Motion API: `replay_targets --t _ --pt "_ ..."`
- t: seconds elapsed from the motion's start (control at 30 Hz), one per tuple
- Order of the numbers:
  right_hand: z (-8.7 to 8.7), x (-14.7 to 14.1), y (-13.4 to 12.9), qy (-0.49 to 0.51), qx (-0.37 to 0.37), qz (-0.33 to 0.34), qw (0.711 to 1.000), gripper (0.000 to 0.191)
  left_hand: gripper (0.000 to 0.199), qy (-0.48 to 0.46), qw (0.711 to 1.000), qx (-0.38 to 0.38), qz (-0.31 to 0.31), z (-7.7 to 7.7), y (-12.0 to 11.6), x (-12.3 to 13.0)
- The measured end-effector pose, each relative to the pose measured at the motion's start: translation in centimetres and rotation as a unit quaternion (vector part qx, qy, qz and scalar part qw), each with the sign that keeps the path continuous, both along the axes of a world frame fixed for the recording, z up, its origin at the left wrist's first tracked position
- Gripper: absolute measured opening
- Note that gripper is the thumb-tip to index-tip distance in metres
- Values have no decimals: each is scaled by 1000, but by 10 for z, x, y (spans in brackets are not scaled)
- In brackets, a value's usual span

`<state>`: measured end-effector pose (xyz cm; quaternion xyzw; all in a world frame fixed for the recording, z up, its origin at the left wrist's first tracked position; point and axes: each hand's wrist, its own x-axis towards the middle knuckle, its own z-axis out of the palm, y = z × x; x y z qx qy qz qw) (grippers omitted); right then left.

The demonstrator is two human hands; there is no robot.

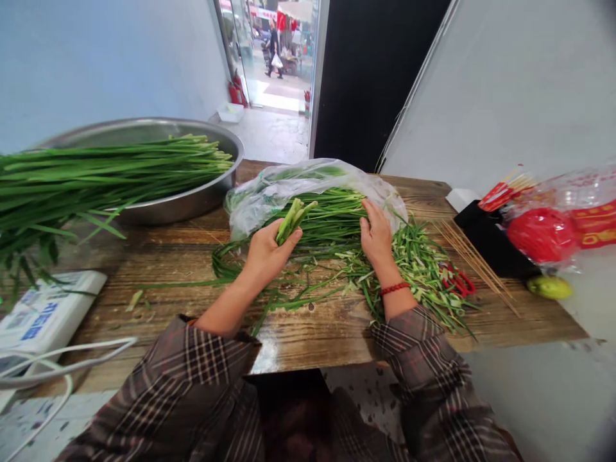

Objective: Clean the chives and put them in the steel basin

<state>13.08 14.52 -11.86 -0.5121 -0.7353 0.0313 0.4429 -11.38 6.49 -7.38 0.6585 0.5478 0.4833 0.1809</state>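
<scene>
My left hand is closed around a small bunch of garlic chives, its pale cut ends pointing up and to the right. My right hand has its fingers stretched out, thumb apart, at the right end of a pile of garlic chives. That pile lies partly inside a clear plastic bag on the wooden table. Beside my right wrist spreads a heap of chive trimmings, with red-handled scissors partly buried in it. Whether my right fingertips touch the stems, I cannot tell.
To the left, a large metal basin holds long chives, their leaves hanging over its side. A white device with cables sits nearer. Thin sticks, a black box and red packaging are at the right. A doorway opens ahead.
</scene>
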Motion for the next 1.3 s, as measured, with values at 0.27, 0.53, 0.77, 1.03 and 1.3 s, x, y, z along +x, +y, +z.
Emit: replay_targets --t 0.27,0.53,0.77,1.03,1.3 --pt "11 -1 -5 26 -9 15 1000 22 23 -1 1000 1 -4 0 0 0" --pt "27 -9 -31 255 -104 130 952 27 27 -55 997 41 32 8 -10 5" --pt "34 -25 -49 256 -140 194 937 31 26 -40 997 13 -72 8 -12 12" --pt "31 -35 -53 272 -166 208 925 37 20 63 988 -21 -139 0 -6 14" --pt "35 -39 -60 175 -96 232 952 15 22 14 991 -61 -121 0 -5 11"
